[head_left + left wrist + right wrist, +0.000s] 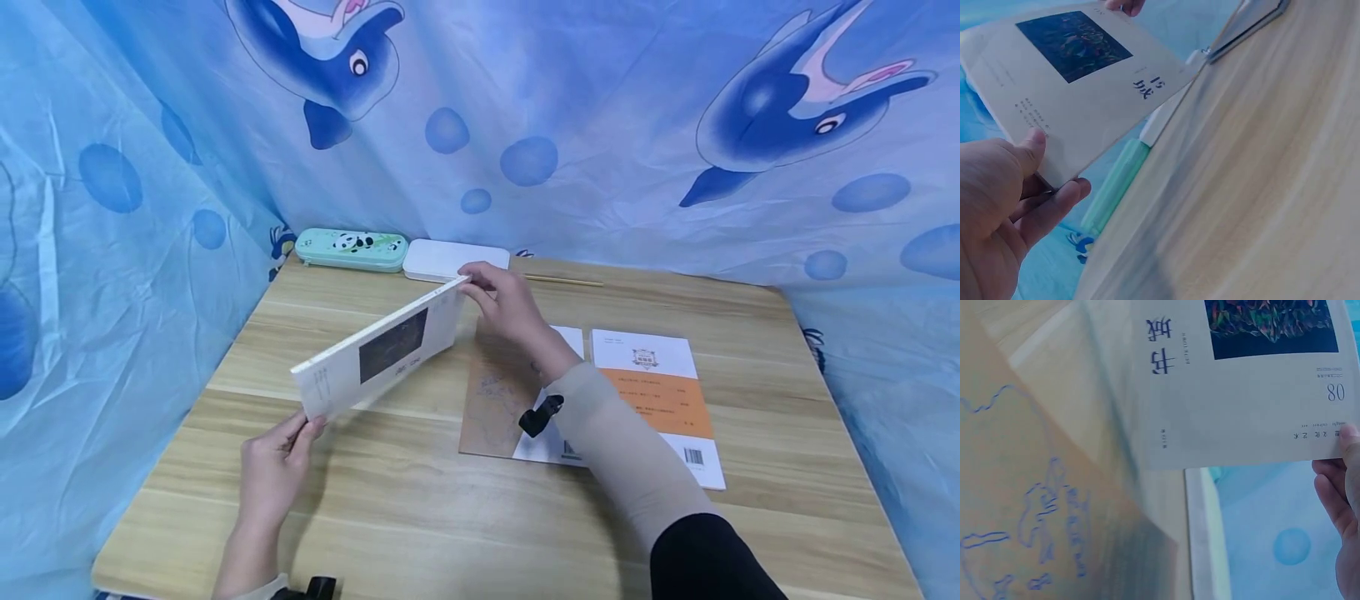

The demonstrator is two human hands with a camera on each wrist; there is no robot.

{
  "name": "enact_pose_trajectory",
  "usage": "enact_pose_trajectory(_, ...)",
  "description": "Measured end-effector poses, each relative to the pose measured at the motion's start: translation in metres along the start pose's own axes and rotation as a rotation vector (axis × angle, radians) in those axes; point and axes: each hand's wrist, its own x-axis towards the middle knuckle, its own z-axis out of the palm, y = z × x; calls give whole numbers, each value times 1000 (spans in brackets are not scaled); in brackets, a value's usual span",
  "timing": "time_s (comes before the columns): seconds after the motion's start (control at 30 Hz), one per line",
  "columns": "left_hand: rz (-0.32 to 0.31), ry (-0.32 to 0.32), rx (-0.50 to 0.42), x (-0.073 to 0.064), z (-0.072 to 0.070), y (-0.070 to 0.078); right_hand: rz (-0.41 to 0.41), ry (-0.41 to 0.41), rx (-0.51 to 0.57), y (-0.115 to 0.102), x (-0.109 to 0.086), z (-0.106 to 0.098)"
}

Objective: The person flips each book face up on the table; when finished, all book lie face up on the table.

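Note:
Between my two hands a cream-white magazine (393,350) is held up above the table, tilted nearly on edge. Its cover carries a dark picture and Chinese characters, and the right wrist view shows the number 08. My left hand (276,462) pinches its near left corner, thumb on the cover and fingers behind, as the left wrist view (1035,187) also shows. My right hand (506,308) grips the far right corner. Below my right forearm lies a brown-and-white book (491,408), partly hidden by the sleeve. Beside it rests a white-and-orange book (660,375) with a barcode.
At the table's back edge sit a mint-green panda pencil case (352,250) and a white case (456,257). A thin golden stick (562,280) lies to their right. Blue dolphin-print cloth (600,125) hangs around the wooden table (405,517).

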Motion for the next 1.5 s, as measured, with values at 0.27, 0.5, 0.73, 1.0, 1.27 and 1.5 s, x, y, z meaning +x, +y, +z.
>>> enact_pose_trajectory(0.27,-44,12,26,2,-5,4,46,-23,20,-8,6,-2)
enact_pose_trajectory(0.5,-57,42,33,1,-7,5,180,-3,27,-6,7,9)
enact_pose_trajectory(0.73,-140,66,2,1,-6,6,418,78,124,-5,13,27)
enact_pose_trajectory(1.0,-262,106,-6,-1,-6,6,584,68,192,3,12,48)
enact_pose_trajectory(1.27,-405,67,26,-2,-3,-2,666,-47,272,18,-2,68)
enact_pose_trajectory(1.5,-518,-40,147,-3,-2,-10,711,-192,255,30,-15,80)
